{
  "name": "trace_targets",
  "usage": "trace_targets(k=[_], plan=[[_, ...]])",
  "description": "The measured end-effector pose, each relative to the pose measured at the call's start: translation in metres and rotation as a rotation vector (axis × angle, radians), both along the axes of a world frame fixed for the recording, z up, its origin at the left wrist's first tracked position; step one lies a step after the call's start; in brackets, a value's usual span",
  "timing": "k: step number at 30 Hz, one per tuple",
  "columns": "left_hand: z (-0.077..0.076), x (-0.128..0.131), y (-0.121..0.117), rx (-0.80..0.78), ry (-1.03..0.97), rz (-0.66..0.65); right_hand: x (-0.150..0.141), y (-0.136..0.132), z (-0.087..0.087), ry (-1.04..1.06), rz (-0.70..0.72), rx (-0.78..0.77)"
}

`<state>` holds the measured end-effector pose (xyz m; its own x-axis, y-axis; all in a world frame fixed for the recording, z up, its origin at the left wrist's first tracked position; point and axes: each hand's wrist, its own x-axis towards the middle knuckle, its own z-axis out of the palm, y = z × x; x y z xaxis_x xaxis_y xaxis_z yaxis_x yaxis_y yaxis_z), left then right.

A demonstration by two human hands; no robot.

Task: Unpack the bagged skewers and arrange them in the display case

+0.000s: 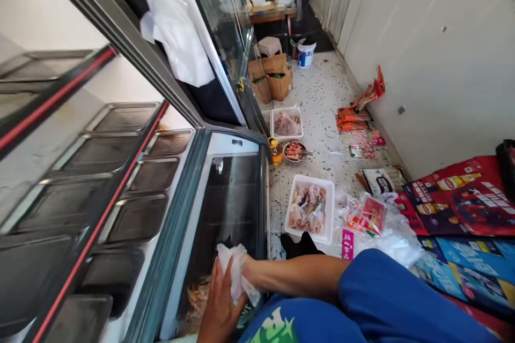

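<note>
Both my hands meet at the bottom centre, around a crumpled, translucent whitish plastic bag (232,262). My left hand (222,300) lies along its near side, fingers up and pressed against it. From the right, my right hand (250,272) reaches in and grips the bag, its fingers mostly hidden. Whether anything is inside the bag cannot be made out. Beneath the hands is the dark glass door panel (231,198) of a display fridge, with something brownish (197,300) blurred behind or below it.
Metal trays (147,220) line the fridge shelves at left. White plastic hangs on the frame (181,43). On the speckled floor stand a white tub (330,209) of bagged meat, a bowl of meat (294,151), an oil bottle (276,151), cartons (279,83) and packets (354,118).
</note>
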<state>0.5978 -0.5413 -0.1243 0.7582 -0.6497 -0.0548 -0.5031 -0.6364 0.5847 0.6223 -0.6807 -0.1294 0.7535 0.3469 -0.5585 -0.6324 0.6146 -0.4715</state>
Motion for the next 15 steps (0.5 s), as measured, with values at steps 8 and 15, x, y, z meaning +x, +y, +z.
trace_targets(k=[8,15], plan=[[-0.022,0.001,0.021,-0.091,0.227,-0.072,-0.092,0.003,-0.036,0.107,0.073,0.08],[-0.036,-0.063,0.055,-0.185,0.324,0.171,-0.2,0.0,-0.035,0.196,0.046,0.295]])
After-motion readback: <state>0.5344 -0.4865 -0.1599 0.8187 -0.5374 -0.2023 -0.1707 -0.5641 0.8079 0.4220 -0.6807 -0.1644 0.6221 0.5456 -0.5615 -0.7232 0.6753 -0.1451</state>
